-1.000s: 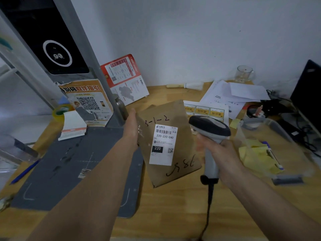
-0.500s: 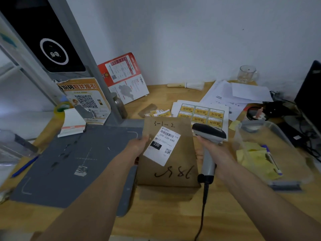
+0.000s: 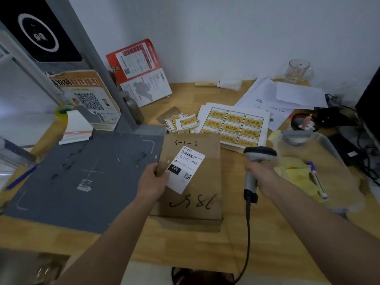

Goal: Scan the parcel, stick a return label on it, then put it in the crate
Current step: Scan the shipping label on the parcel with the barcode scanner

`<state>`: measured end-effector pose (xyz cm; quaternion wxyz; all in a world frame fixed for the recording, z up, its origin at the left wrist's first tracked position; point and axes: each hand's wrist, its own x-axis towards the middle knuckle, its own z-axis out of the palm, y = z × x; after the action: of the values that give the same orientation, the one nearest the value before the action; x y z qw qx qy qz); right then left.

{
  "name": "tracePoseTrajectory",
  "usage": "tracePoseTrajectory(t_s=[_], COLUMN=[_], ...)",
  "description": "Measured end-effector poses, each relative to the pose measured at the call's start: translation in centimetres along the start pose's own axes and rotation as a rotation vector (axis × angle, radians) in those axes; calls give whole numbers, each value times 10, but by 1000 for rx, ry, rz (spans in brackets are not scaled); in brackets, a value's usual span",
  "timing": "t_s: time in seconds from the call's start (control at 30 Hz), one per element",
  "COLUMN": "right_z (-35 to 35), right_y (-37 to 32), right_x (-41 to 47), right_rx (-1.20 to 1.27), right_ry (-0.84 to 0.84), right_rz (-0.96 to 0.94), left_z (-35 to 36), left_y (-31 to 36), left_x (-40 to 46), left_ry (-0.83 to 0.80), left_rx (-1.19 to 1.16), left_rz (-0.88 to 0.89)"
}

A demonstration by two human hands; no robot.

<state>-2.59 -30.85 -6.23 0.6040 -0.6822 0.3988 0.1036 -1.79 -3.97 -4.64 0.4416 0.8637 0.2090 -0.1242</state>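
Your left hand (image 3: 153, 182) has its fingers clamped on the near-left edge of the parcel (image 3: 191, 177), thumb on the top face just beside the shipping label (image 3: 186, 168). Your right hand (image 3: 260, 171) has its fingers wrapped round the grip of the scanner (image 3: 258, 159), just right of the parcel, its head level with the label.

Change noted: a second ago the parcel was held up and tilted toward the scanner; half a second ago it was coming down; it now lies flat on the table (image 3: 185, 243), its left edge overlapping the grey mat (image 3: 82, 173). Judgement: the scan looks finished or nearly so, and the return label comes next.

Legible writing: the shipping label reads "220-220-C40", with "220" on a black block, a barcode above and a small QR code below. Handwritten on the parcel: "5-1-2" at its far edge, and a larger scrawl at its near edge that I cannot read with confidence.

Beyond the parcel's far edge lie loose yellow return labels (image 3: 186, 123) and a sheet of them (image 3: 234, 126). Right of the parcel stands a clear plastic crate (image 3: 329, 159).
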Motion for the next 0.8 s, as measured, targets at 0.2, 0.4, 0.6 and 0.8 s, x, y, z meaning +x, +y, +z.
tracePoseTrajectory(t_s=[0.2, 0.4, 0.6, 0.8], right_z=[31, 29, 37, 42], right_y=[14, 6, 6, -41], right_x=[20, 2, 30, 42], right_rx=[-241, -175, -120, -428], right_ry=[54, 148, 125, 551], right_rz=[50, -45, 82, -114], left_z=[4, -14, -26, -22], left_y=[3, 12, 25, 51], left_x=[14, 34, 82, 131], left_ry=[-24, -169, -135, -181], left_rx=[-8, -123, -137, -151], left_rz=[-24, -141, -68, 8])
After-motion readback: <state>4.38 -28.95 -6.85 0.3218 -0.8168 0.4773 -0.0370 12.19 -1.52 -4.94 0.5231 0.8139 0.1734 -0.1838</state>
